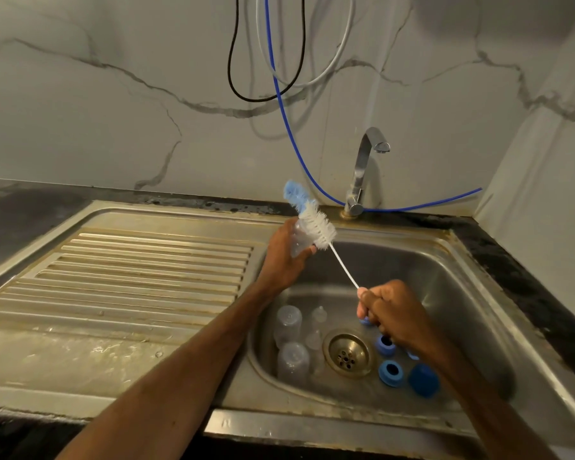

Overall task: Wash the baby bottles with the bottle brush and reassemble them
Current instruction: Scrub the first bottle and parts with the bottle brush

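Observation:
My left hand (pixel 284 257) grips a clear baby bottle (pixel 300 242) above the sink's left rim. My right hand (pixel 390 312) holds the handle end of the bottle brush (pixel 316 225), whose white bristles and blue sponge tip lie outside the bottle, against its upper side. In the steel sink basin (pixel 445 293) lie two clear bottles (pixel 287 322) (pixel 292 361) and clear teats (pixel 317 315) on the left. Blue screw rings (pixel 390 373) (pixel 385 345) and a blue cap (pixel 424 381) lie right of the drain (pixel 347 355).
A chrome tap (pixel 362 174) stands behind the basin, with no water running. A ribbed steel draining board (pixel 130 270) stretches to the left. A blue hose (pixel 299 144) and black and white cables hang on the marble-look wall. Dark countertop surrounds the sink.

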